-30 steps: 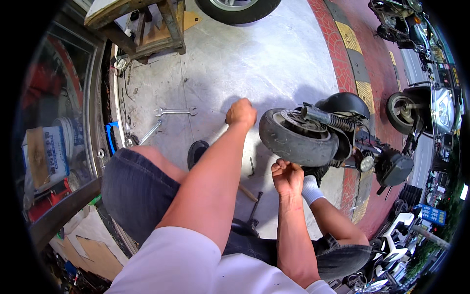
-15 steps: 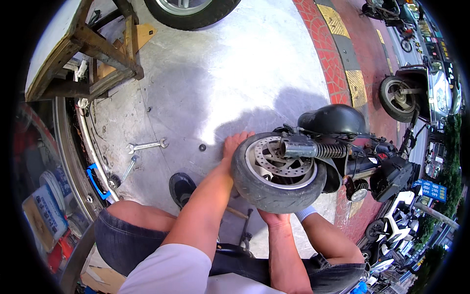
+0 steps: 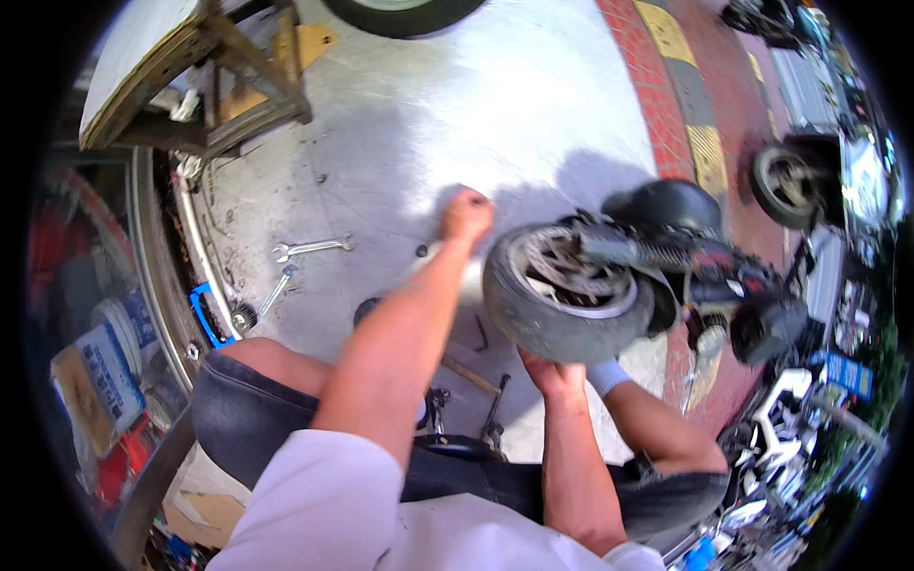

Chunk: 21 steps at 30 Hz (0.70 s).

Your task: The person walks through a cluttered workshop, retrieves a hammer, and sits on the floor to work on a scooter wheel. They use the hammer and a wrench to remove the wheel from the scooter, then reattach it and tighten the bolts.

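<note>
Lying on its side to the right is a scooter, its wheel point(image 3: 562, 319) toward me, with a worn black tyre, a drilled brake disc point(image 3: 571, 266) and a shock absorber point(image 3: 628, 252). My right hand point(image 3: 555, 374) grips the near underside of the tyre; its fingertips are hidden beneath. My left hand point(image 3: 467, 217) is away from the wheel, to its left and farther off, above the concrete. It is closed in a fist; whatever may be inside is too blurred to name. On the floor between my arms lie an L-shaped dark key point(image 3: 482, 333) and a hammer point(image 3: 473, 376).
A double-ended wrench point(image 3: 312, 248) and another shiny tool point(image 3: 276, 292) lie at left, near a small black round part point(image 3: 422, 251). A wooden-legged stand point(image 3: 252, 71) is far left, another wheel point(image 3: 405, 17) at the far edge. Scooters line the right side.
My left hand has left the tyre's left side and moved away from me, closing into a fist. The right hand stays under the tyre. The view has shifted slightly.
</note>
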Available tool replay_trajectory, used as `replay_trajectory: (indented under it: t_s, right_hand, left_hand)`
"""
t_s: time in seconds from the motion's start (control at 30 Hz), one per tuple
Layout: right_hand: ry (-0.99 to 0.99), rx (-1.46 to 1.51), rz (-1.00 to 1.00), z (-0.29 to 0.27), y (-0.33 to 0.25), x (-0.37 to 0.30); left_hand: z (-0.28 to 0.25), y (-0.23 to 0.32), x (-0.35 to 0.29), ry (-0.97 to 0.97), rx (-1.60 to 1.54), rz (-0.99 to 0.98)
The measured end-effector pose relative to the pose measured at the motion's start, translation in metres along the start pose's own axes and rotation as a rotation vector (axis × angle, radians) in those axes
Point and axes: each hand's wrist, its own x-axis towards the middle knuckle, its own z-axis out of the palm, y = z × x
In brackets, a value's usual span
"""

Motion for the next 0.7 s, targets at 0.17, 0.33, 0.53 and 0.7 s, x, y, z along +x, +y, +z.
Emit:
replay_trajectory:
  t_s: [0.17, 0.33, 0.53, 0.7]
  right_hand:
    - [-0.080, 0.218, -0.031, -0.008, -0.020, -0.018]
    - [-0.114, 0.233, -0.030, -0.013, -0.009, -0.011]
    - [-0.120, 0.172, -0.093, -0.008, -0.008, -0.012]
    - [-0.171, 0.148, -0.084, -0.003, -0.007, -0.016]
  left_hand:
    - [-0.044, 0.164, -0.075, -0.194, -0.192, -0.009]
    - [-0.061, 0.222, -0.134, -0.356, -0.132, 0.170]
    - [-0.032, 0.202, -0.180, -0.283, 0.227, 0.370]
    - [-0.024, 0.184, -0.188, -0.274, 0.200, 0.320]
